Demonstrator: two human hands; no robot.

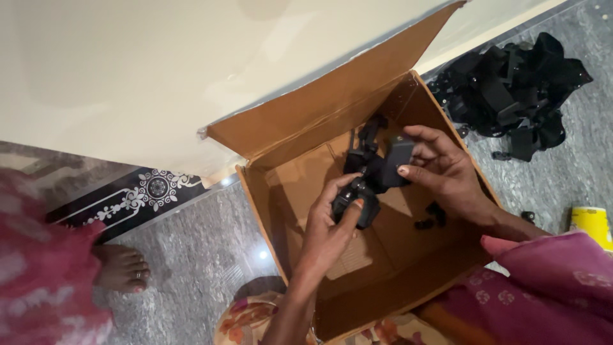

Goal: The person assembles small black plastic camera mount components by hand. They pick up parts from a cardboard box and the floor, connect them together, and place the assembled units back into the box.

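The left hand (329,220) grips the lower end of a black strap assembly (370,172), fingers curled shut around its buckle block. At one o'clock from it the right hand (440,169) pinches the upper block between thumb and fingertips. The piece hangs over the middle of the open cardboard box (300,255), above small black clips (431,217) on its bottom. Keeping both ends steady should stop the straps tangling. Box walls hem the hands in; the raised flap (319,108) blocks twelve o'clock, and at two o'clock lies a pile of black straps (511,89) on the floor.

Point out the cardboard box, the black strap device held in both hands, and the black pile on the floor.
cardboard box (306,128), head view, raised back flap.
black strap device (373,172), head view, middle section.
black pile (511,89), head view, centre.
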